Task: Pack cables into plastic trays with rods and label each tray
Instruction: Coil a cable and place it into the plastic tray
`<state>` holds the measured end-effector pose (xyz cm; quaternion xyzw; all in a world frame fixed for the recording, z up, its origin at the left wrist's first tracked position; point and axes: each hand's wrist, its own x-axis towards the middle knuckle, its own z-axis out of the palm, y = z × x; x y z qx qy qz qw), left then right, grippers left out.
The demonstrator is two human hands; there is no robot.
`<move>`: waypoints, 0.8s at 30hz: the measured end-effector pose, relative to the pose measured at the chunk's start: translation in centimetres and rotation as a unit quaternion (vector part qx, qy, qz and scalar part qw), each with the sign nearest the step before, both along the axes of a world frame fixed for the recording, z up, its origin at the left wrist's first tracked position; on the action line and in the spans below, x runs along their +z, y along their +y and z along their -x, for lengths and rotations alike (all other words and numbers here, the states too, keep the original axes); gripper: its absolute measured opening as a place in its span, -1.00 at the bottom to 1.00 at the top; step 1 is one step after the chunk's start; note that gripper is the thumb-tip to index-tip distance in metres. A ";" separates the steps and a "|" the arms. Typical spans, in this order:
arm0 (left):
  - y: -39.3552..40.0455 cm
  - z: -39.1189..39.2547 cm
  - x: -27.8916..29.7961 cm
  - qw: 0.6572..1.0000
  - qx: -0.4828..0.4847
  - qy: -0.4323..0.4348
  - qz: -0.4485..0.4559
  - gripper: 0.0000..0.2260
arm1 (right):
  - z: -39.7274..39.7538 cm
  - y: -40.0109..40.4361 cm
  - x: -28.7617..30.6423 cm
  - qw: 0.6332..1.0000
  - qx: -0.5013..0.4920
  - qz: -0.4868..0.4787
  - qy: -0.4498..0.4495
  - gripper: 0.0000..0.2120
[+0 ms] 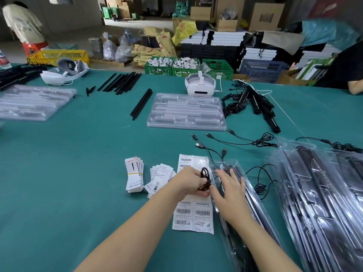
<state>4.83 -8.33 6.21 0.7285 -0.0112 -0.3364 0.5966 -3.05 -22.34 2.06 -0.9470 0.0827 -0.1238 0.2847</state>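
My left hand [191,181] grips a coiled black cable [205,178] just left of a clear plastic tray [261,214] that holds black rods. My right hand [228,190] lies flat on that tray's upper end, fingers straight, pressing it. A sheet of barcode labels [193,214] lies under my hands. Loose black cables [255,142] trail across the green table behind the tray. An empty clear tray [186,111] sits further back, with two black rods [141,104] to its left.
Filled trays [322,193] are stacked at the right. Bundled paper cards [134,174] lie left of the labels. More rods [120,82], a cable and rod pile [253,104], two white headsets [200,84] and another tray stack [31,102] sit further back. A person's arm is at the far right.
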 end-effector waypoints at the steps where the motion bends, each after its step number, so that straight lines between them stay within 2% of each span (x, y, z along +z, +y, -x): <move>1: 0.1 -0.1 0.2 1.000 -0.003 0.010 0.001 -0.83 | 0.0 0.0 0.0 1.000 -0.001 0.000 -0.001 -0.49; 8: -0.8 -0.4 0.9 0.995 -0.040 -0.044 -0.076 -0.92 | 0.1 0.0 0.0 1.000 -0.003 -0.024 -0.010 -0.50; 12: -0.7 -0.3 1.1 0.989 -0.066 -0.071 -0.111 -0.88 | 0.1 0.0 0.0 0.999 -0.003 -0.032 -0.013 -0.50; 19: -0.1 -0.3 1.5 0.984 -0.080 -0.092 -0.133 -0.88 | 0.2 0.1 0.1 0.999 -0.003 -0.036 -0.013 -0.51; 24: -0.4 -0.7 1.4 0.989 -0.056 -0.077 -0.110 -0.94 | 0.2 0.1 0.1 0.999 -0.003 -0.046 -0.016 -0.51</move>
